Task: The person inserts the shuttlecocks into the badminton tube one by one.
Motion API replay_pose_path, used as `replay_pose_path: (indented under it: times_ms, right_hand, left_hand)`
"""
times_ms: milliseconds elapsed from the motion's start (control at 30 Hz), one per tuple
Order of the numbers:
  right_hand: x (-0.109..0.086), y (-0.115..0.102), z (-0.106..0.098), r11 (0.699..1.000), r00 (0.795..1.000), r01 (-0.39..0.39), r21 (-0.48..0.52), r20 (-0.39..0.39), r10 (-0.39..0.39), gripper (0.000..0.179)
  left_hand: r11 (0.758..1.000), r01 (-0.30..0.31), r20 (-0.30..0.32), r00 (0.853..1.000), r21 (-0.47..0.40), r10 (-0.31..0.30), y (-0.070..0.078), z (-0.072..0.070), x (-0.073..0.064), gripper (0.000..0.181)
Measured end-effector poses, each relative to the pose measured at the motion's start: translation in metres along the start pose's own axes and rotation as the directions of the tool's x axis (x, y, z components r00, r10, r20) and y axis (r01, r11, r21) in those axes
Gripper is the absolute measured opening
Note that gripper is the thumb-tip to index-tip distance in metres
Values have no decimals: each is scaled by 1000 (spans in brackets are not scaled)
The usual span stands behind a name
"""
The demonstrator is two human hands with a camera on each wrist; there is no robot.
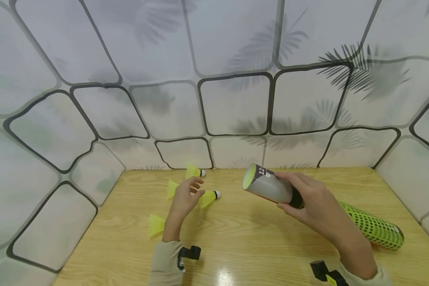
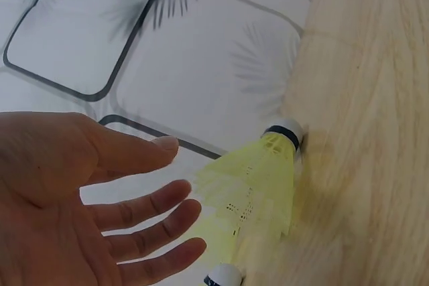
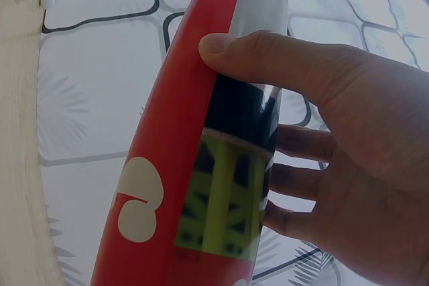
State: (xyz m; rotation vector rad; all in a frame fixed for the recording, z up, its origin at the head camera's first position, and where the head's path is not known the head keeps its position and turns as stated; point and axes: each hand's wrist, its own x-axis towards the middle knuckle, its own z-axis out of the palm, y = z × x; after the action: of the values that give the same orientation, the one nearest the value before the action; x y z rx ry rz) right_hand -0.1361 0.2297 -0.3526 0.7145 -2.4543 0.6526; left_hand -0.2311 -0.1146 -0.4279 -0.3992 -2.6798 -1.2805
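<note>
My right hand (image 1: 316,200) grips a long shuttlecock tube (image 1: 276,190), its open mouth tilted up towards the left. Past the hand, its green, black-gridded part (image 1: 375,228) slants down to the right. The right wrist view shows the red side of the tube (image 3: 157,132), the thumb across it and fingers behind. My left hand (image 1: 184,200) hovers over the yellow shuttlecocks with fingers loosely bent and nothing held. Closest to its thumb lies one shuttlecock (image 1: 209,198). In the left wrist view a shuttlecock (image 2: 258,182) shows just beyond the fingertips.
Another shuttlecock (image 1: 194,172) lies at the back edge, by the wall. Two more, one partly behind the left hand (image 1: 172,188) and one by the left wrist (image 1: 156,225), lie on the wooden table (image 1: 243,246). A patterned cloth wall (image 1: 236,107) encloses the back and sides.
</note>
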Motion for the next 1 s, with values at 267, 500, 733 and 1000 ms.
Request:
replay_pose_path:
  times_ms: [267, 500, 733, 1000]
  right_hand:
    - [-1, 1, -1, 1000, 1000, 0, -8, -3, 0, 77]
    - [-2, 1, 0, 1000, 1000, -6, -9, 0, 6, 77]
    - [-2, 1, 0, 1000, 1000, 0, -7, -3, 0, 76]
    - [0, -1, 0, 1000, 1000, -9, -10, 10, 9, 76]
  left_hand:
    - [993, 100, 35, 994, 67, -103, -7, 6, -1, 28]
    - [995, 101, 61, 993, 8, -101, -12, 15, 0, 27]
    - [991, 130, 42, 991, -29, -129, -19, 22, 3, 27]
    - [989, 146, -43, 988, -34, -147, -18, 21, 5, 25]
